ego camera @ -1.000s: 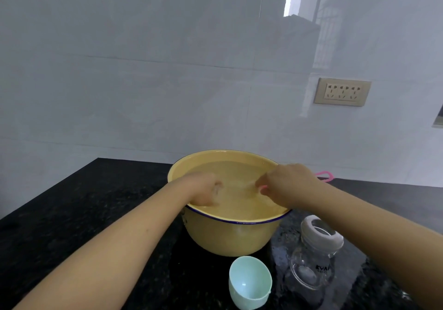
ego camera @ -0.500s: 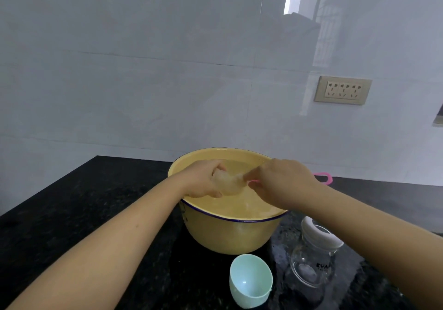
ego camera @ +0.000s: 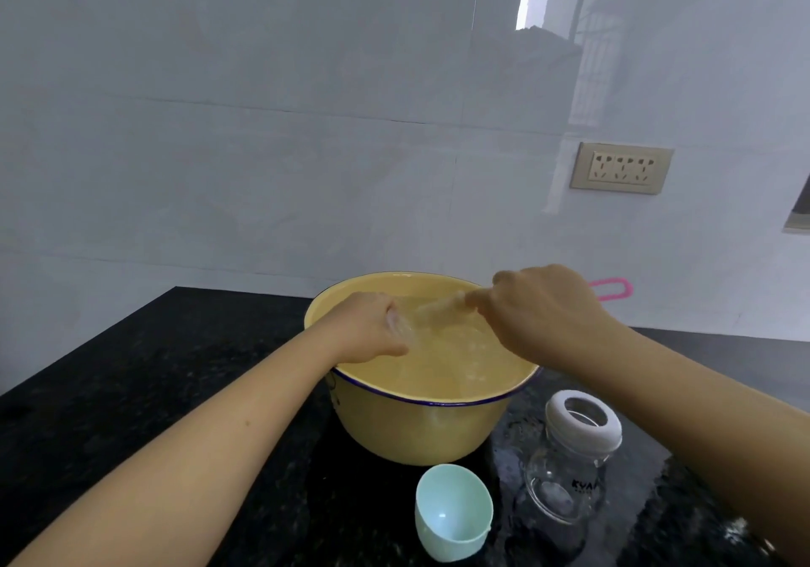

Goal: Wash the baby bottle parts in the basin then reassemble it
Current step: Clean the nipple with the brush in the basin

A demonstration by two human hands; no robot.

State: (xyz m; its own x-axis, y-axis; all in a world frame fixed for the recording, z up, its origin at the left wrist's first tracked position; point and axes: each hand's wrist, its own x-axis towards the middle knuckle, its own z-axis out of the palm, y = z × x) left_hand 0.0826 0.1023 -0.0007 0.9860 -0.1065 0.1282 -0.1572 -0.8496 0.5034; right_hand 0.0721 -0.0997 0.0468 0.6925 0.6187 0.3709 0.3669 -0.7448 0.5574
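Hands have drawn apart over the basin (ego camera: 438, 430): left hand (ego camera: 368, 332) grips clear teat (ego camera: 396, 325), right hand (ego camera: 543, 312) grips pink brush (ego camera: 611, 290).

The pale piece (ego camera: 440, 307) held between left hand (ego camera: 372, 332) and right hand (ego camera: 543, 308) is too blurred to identify.
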